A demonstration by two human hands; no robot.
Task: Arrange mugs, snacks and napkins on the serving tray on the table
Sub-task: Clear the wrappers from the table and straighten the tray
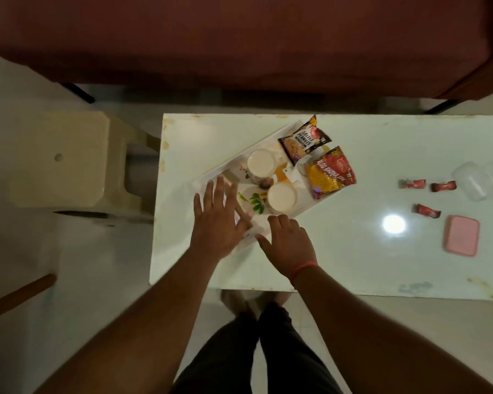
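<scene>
The white serving tray (268, 139) lay askew on the left part of the pale table (382, 155), carrying two mugs (262, 166) (283, 197) and two snack packets (305, 137) (331, 172) on its far-right side. The left hand (215, 220) lay flat with fingers spread over the tray's near-left end, and the right hand (289, 243) rested open just beside its near corner, neither gripping anything. Three wrapped sweets (411, 183) (443, 186) (427, 209) and a pink box (461, 236) sat well apart to the right.

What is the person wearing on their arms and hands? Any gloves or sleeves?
No gloves and no sleeves in view: both forearms are bare. The left hand has nothing on it. The right hand has a thin red-orange thread band around the wrist. No rings are visible.
</scene>
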